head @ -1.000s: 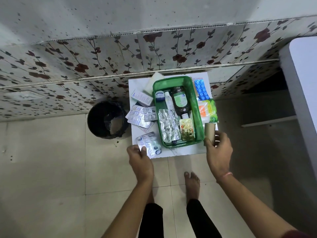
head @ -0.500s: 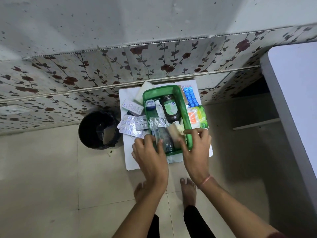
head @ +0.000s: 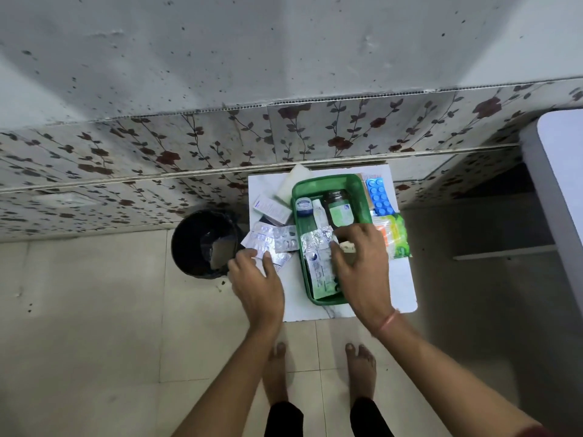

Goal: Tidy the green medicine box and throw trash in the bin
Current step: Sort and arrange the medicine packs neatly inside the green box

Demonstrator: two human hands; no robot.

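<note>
The green medicine box stands on a small white table. In it are a dark bottle, a round tin, a white tube, crumpled foil strips and a printed strip. My right hand is over the box's near half, thumb and forefinger closed on a beige cardboard roll. My left hand is left of the box, fingers apart, tips touching loose blister strips. A black bin stands on the floor left of the table.
A blue blister pack and a green-orange packet lie right of the box. A white carton lies to its left. A floral-tiled wall is behind, a white slab is at far right, and my bare feet are below.
My right hand carried the cardboard roll from the table's right edge into the box. My left hand put its blister strip into the box, then moved left onto the loose strips.
</note>
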